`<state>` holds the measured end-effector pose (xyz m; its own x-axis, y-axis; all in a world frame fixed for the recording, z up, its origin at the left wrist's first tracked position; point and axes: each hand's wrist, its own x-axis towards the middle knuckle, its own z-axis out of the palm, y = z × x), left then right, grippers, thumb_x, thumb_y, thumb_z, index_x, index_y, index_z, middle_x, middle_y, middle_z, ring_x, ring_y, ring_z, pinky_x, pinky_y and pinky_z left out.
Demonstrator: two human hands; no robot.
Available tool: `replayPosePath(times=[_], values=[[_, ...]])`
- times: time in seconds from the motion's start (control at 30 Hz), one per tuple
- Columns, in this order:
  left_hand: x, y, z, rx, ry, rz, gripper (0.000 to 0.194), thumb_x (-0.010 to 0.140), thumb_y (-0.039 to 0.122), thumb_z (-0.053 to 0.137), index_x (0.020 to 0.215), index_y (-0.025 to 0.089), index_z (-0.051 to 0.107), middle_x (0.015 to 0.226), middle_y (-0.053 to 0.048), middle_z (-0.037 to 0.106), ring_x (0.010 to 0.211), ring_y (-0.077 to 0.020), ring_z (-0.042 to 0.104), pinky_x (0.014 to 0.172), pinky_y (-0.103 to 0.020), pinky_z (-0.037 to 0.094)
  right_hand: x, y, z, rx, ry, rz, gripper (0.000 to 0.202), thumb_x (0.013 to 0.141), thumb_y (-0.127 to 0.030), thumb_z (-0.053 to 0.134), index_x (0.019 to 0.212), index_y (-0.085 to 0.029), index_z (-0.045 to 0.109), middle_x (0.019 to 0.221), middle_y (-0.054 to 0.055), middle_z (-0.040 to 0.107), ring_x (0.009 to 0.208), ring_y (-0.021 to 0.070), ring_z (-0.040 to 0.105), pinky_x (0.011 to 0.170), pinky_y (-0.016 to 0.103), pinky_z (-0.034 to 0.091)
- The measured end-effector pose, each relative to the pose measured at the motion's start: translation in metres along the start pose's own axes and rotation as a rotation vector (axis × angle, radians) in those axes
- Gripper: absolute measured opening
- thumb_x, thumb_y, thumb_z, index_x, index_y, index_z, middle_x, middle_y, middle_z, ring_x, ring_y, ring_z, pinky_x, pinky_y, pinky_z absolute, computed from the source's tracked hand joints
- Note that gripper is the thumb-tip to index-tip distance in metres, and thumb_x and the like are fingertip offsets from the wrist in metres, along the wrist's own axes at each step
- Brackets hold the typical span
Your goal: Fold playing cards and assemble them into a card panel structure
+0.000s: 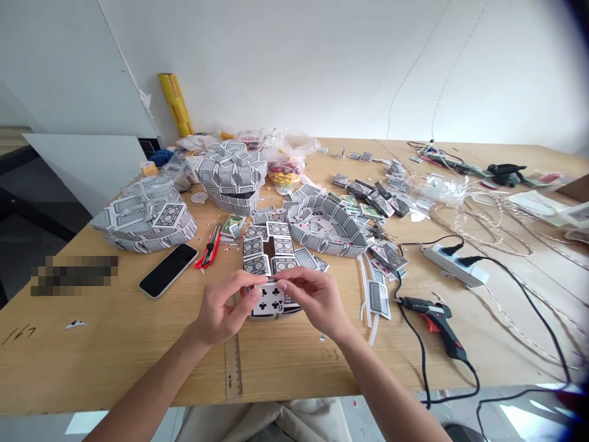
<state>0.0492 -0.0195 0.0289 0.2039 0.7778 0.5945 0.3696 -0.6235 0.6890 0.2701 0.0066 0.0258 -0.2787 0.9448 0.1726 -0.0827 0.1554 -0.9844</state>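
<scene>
Between my two hands is a playing card [268,299], a six of clubs with its face toward me. My left hand [225,307] pinches its upper left edge with thumb and forefinger. The upper right edge is pinched by my right hand [315,301]. Just behind the card lies a piece built of patterned playing cards [253,247], with a dark gap in its middle. The card overlaps the near end of this piece; whether the two touch I cannot tell. A wooden ruler [233,368] lies partly under my left hand.
A phone [168,271] and a red utility knife [210,247] lie left. Card-built boxes [145,215] stand behind, with an open card tray [322,230] beyond the work. At right are a glue gun [435,322], its cable and a power strip [453,265].
</scene>
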Motion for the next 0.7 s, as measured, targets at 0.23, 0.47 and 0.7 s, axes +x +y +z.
replayPosePath(times=[0.23,0.47,0.7], values=[[0.008,0.022,0.005,0.047,-0.065,-0.169,0.019,0.104,0.036,0.073,0.112,0.020,0.080,0.072,0.001,0.074,0.057,-0.0112,0.064,0.055,-0.021,0.049,-0.020,-0.018,-0.018,-0.298,0.057,-0.237,0.013,0.100,-0.034,0.080,0.110,-0.027,0.083,0.104,0.006,0.084,0.090,0.0224,0.077,0.082,0.036,0.063],[0.003,0.028,0.025,0.066,-0.043,0.009,0.012,0.104,0.020,0.072,0.115,0.022,0.075,0.105,-0.004,0.083,0.095,-0.0169,0.081,0.088,-0.025,0.064,-0.036,-0.013,-0.038,-0.342,0.069,-0.320,0.018,0.100,-0.034,0.081,0.116,-0.027,0.081,0.110,0.007,0.080,0.095,0.0219,0.073,0.080,0.035,0.060],[-0.018,0.018,0.044,0.267,-0.072,0.286,0.024,0.101,0.006,0.070,0.122,0.018,0.070,0.121,-0.008,0.081,0.114,-0.0168,0.078,0.106,-0.028,0.062,-0.049,0.013,-0.049,-0.281,0.032,-0.062,0.019,0.103,-0.039,0.075,0.108,-0.024,0.084,0.095,0.006,0.083,0.083,0.0204,0.075,0.071,0.031,0.057]])
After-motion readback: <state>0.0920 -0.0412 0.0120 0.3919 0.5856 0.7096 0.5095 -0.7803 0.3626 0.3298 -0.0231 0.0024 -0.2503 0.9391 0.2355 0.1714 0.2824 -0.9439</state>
